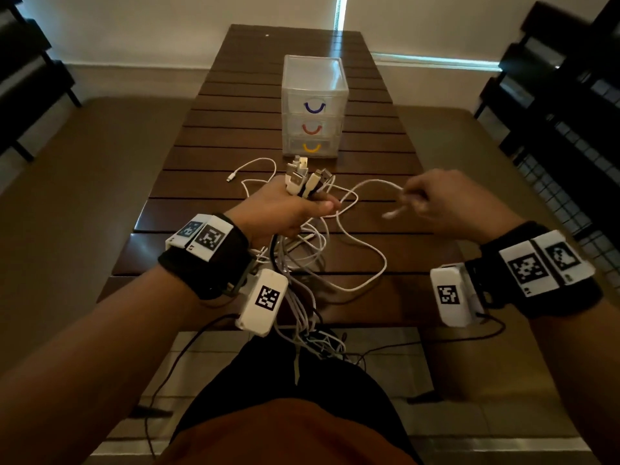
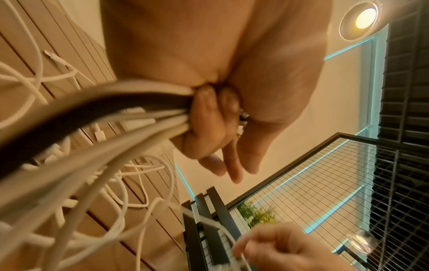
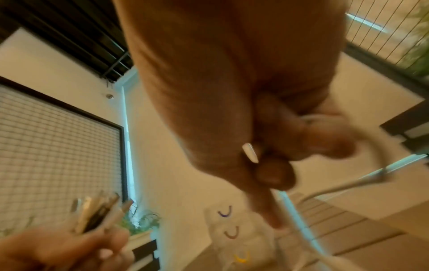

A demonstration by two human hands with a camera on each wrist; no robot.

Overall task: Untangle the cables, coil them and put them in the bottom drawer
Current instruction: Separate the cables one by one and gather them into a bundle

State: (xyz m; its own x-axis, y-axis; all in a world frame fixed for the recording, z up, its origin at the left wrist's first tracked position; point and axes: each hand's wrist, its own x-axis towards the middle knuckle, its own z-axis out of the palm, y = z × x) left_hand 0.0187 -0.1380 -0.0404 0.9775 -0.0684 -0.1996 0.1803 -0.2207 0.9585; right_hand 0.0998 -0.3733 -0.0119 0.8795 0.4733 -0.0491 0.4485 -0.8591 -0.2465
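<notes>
1. Left hand (image 1: 288,209) fisted around a bundle of cables (image 1: 302,263); plug ends (image 1: 303,177) stick up above the fist, tails hang down past the table (image 1: 214,182) edge toward the lap.
2. One white cable (image 1: 360,260) loops across the slats over to the right hand (image 1: 446,204), which pinches its end between thumb and fingers, raised above the table, well apart from the left.
3. Drawer unit (image 1: 315,105) stands beyond both hands, all three drawers closed; bottom drawer (image 1: 312,147) has the yellow handle.
4. Left wrist view: fingers (image 2: 204,113) curled tight, one black cable (image 2: 69,117) among the white. Right wrist view blurred; connector (image 3: 250,152) peeks from the grip.
</notes>
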